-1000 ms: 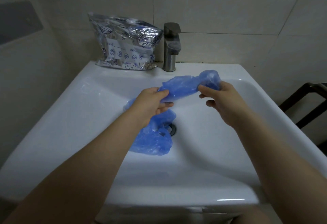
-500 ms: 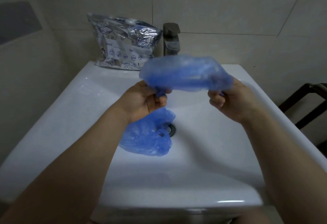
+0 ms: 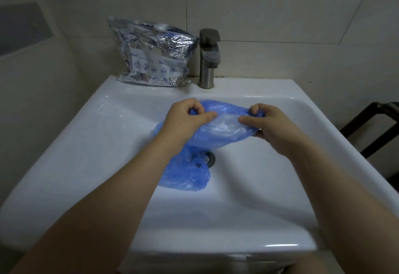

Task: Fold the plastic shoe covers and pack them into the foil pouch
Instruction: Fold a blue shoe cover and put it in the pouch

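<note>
Both forearms reach forward, converging. Left hand point(image 3: 185, 120) and right hand point(image 3: 272, 124) level, near each other, fingers curled, pinching blue film.

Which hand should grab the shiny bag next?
Probably the left hand: the foil pouch stands at the sink's back-left corner, nearer that side. Both hands now hold the blue shoe cover; the right hand could keep it.

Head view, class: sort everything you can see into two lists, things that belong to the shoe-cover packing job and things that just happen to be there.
Part of the job:
held blue shoe cover, gripped by left hand and right hand
crumpled blue shoe cover in the basin
foil pouch

Just there:
white sink
metal faucet
drain
dark frame
</note>
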Available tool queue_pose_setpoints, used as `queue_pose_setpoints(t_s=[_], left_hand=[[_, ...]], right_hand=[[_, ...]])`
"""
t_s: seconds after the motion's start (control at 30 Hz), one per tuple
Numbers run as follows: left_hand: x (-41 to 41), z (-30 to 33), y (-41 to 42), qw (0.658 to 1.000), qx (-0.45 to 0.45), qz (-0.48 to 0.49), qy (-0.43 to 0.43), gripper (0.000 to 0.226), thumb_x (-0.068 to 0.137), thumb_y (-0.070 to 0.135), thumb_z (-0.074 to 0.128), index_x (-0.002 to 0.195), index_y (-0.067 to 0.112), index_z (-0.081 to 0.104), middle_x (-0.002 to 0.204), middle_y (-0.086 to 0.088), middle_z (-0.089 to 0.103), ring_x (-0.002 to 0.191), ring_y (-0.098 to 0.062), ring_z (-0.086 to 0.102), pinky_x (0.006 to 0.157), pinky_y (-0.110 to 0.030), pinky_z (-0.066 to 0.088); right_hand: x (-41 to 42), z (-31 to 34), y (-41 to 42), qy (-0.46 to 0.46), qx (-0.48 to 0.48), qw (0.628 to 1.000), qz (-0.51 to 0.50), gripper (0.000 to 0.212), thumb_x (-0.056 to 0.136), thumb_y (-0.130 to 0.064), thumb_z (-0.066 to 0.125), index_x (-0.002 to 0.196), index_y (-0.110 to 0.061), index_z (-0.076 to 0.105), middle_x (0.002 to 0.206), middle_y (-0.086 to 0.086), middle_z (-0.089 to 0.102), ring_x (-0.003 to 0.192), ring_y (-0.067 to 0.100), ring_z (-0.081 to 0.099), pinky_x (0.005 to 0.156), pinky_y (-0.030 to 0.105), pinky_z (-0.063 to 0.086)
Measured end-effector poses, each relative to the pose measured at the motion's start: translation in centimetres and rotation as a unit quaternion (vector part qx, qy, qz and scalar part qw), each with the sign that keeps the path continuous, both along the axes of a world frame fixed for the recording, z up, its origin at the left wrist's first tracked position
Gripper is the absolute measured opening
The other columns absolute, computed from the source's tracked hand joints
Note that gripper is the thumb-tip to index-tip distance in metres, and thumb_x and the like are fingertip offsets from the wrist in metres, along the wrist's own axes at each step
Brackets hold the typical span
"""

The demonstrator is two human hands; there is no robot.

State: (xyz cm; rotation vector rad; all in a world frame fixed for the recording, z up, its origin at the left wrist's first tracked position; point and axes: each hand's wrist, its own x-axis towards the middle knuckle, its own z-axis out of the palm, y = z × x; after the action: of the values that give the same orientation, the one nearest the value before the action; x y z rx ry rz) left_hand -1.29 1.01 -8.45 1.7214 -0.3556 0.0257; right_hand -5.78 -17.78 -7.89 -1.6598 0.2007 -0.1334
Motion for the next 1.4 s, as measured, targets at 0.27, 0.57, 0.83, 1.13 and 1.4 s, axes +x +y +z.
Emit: queue_pose_setpoints(t_s=[0.27,0.57,0.83,1.13,1.4], left_hand=[[0.5,0.8,0.5,0.971,-0.173,-0.077,0.143,0.029,0.080,-0.009,0.060,0.088,0.019,0.067,0.079,0.006,0.068,0.077,-0.011,0.061,0.088,-0.029,0.050],[1.2,-0.2,1.0,0.987,0.144,0.025,-0.063,0.021,0.080,0.006,0.069,0.100,0.014,0.071,0.087,0.001,0.064,0.080,-0.007,0.057,0.065,-0.001,0.038],[1.0,0.6,1.9,0.979,-0.004,-0.167,0.118,0.010,0.086,0.006,0.059,0.085,0.015,0.061,0.069,0.006,0.066,0.065,-0.007,0.061,0.063,-0.017,0.049],[1.1,0.4,1.1,0.976,-0.126,-0.129,0.119,0.034,0.084,0.001,0.049,0.067,0.020,0.071,0.069,0.011,0.067,0.075,-0.008,0.055,0.069,-0.021,0.041],[0.6,-0.1,0.2,0.970,-0.129,-0.105,0.176,0.020,0.081,0.000,0.064,0.085,0.019,0.068,0.085,-0.001,0.064,0.080,-0.014,0.057,0.083,-0.026,0.046]], right_hand=[[-0.1,0.7,-0.2,-0.050,0.031,0.997,0.050,0.024,0.087,0.011,0.051,0.088,-0.012,0.059,0.086,0.007,0.059,0.076,0.017,0.059,0.067,0.018,0.053],[-0.4,0.9,0.0,-0.055,-0.362,0.929,0.042,0.011,0.091,-0.011,0.055,0.084,-0.018,0.060,0.073,-0.007,0.056,0.065,0.007,0.048,0.061,0.021,0.038],[-1.3,1.7,-1.5,-0.014,0.005,0.993,0.117,0.021,0.090,0.001,0.050,0.089,-0.010,0.067,0.085,0.008,0.061,0.078,0.017,0.060,0.069,0.021,0.054],[-0.6,1.8,0.1,0.045,0.164,0.985,-0.016,0.034,0.089,0.003,0.035,0.065,-0.007,0.057,0.073,0.008,0.060,0.066,0.019,0.058,0.055,0.022,0.054],[-0.7,1.0,-0.1,0.032,-0.032,0.998,0.038,0.019,0.080,-0.002,0.066,0.073,-0.016,0.055,0.073,0.002,0.057,0.064,0.012,0.053,0.054,0.014,0.046]])
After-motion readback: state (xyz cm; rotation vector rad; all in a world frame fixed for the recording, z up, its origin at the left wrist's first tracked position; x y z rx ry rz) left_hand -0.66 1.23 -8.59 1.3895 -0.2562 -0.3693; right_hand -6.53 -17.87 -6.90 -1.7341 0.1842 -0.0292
